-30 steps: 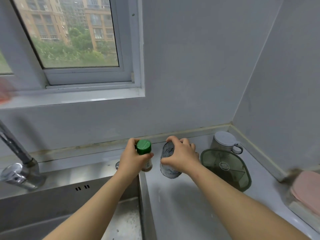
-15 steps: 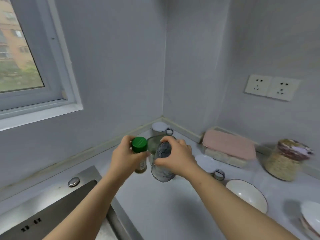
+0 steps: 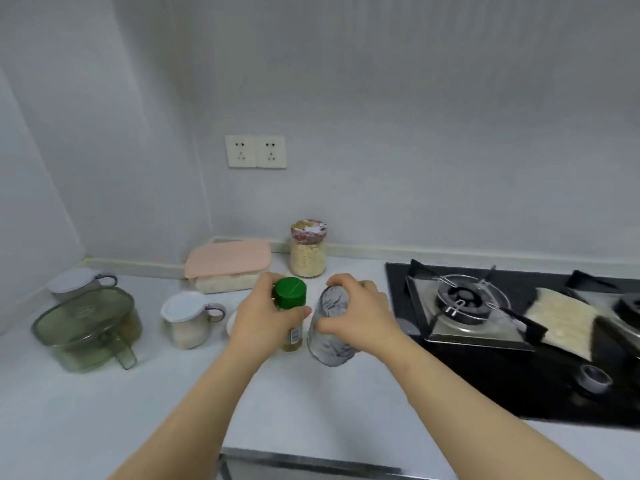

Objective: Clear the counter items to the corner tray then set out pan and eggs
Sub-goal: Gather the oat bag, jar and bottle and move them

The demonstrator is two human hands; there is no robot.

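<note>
Somewhere in the middle of the clearing, judging by the spread of things.

Gripping a bottle [image 3: 290, 296] with a green cap in the left hand [image 3: 265, 320], fingers curled round the body just under the cap. Clasping a marbled glass [image 3: 330, 337] in the right hand [image 3: 362, 315], fingers arched over the rim from above, thumb against the near side. Holding the two side by side, almost touching, over the middle of the counter [image 3: 311, 407]. Hard to say whether lifted clear of it or just resting on it.

Well apart from the corner for now. Over there on the left: a green tub [image 3: 86, 323] with a lid, a lidded cup [image 3: 74, 282] behind it, and a second cup [image 3: 187, 318] nearer the hands. Along the back wall, a pink-lidded box [image 3: 228, 261] and, just beside it, a jar [image 3: 308, 254] of grain. No telling which of these count as put away; no tray plainly visible as such.

Left to do, most likely: carry bottle and glass across to the corner and set them down among the rest, then bring out pan and eggs. Neither of those in view. On the right, a stove [image 3: 485, 368] with a pale packet [image 3: 561, 320] lying between the burners, probably needing a move before any pan goes there.
</note>
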